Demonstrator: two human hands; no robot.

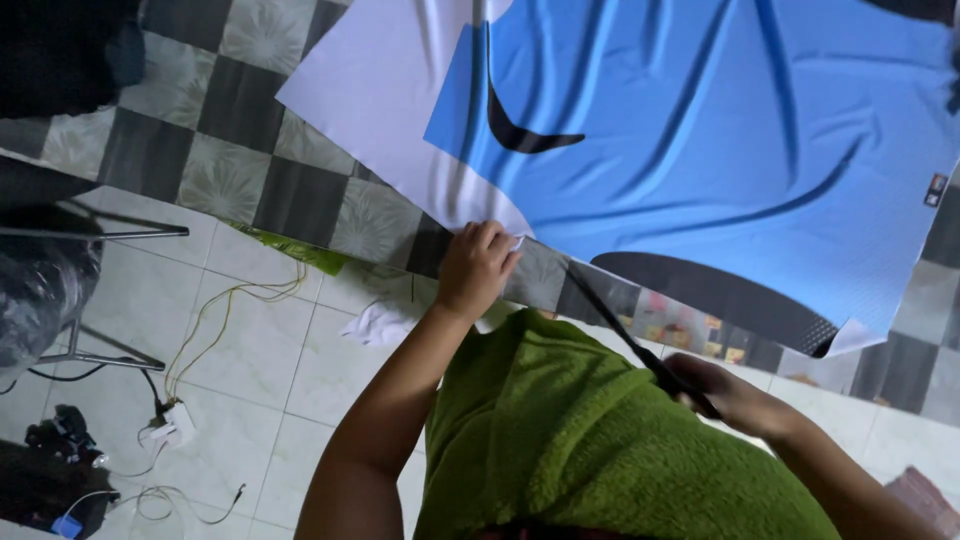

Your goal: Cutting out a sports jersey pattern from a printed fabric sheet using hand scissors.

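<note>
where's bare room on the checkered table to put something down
Bare checkered table lies left of the white and blue printed sheet, and a smaller patch at the right edge below it. The sheet covers the rest. Near the left hand and right hand with its dark strip, it is crowded.

Home sewing workshop, blue fabric, checkered table

Soft, even light falls on the blue fabric, whose folds cast gentle dark streaks, and there is no hard glare anywhere. The top left and bottom left corners sink into deep shade, and the pale floor looks dim and slightly greenish. The right hand is smeared by motion blur, while the left hand and the green cloth show soft focus.
</note>
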